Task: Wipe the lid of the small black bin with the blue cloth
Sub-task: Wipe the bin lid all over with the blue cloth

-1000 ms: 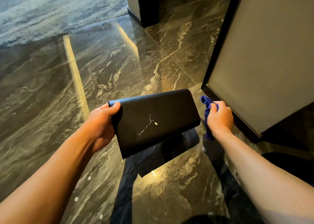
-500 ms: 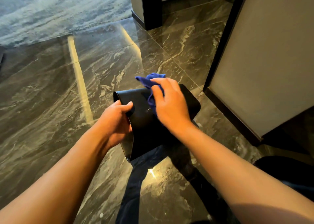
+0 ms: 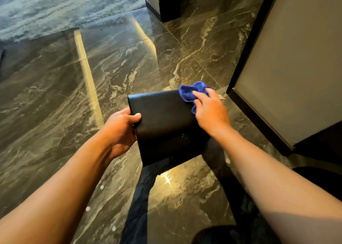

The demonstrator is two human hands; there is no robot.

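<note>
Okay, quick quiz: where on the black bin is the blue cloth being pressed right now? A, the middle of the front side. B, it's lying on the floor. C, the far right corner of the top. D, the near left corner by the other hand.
C: the right hand presses the blue cloth on the far right corner of the black bin, while the left hand grips the bin's left edge.

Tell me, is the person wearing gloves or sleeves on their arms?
No. Both hands, the left hand and the right hand, are bare, with no gloves, rings or watch showing. Both forearms are bare too; no sleeves reach into view.
</note>
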